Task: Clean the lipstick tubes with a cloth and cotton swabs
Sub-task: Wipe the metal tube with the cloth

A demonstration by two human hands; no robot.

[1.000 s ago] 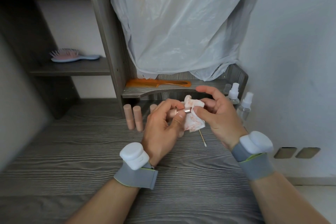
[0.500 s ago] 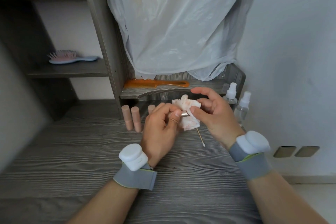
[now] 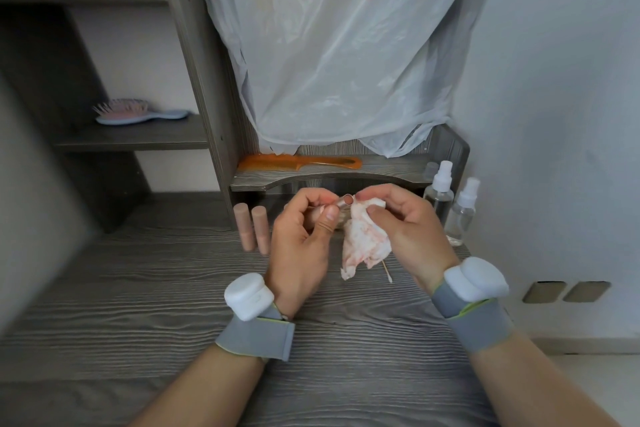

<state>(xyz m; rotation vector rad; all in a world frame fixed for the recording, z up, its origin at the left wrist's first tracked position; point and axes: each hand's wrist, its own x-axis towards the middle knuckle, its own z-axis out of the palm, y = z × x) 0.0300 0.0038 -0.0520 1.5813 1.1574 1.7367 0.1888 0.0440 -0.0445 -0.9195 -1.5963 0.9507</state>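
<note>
So, middle of the frame: the left hand [image 3: 301,246] has its grip curled round a lipstick tube [image 3: 346,200], thumb on top, metal end pointing right. The right hand [image 3: 408,232] has its grip pinched on the cloth [image 3: 363,243], white with pink smears, bunched right against that metal end and hanging down toward the table [image 3: 138,288]. A swab [image 3: 387,272] lies on the table just below the cloth, partly hidden by it. Two more tubes [image 3: 244,229] sit side by side just left of the left hand. Two spray bottles [image 3: 439,191] are at the right by the wall. Orange comb [image 3: 298,161] on the low shelf above the hands, hairbrush [image 3: 138,113] on another shelf at left, plastic bag [image 3: 329,62] hanging up top.
</note>
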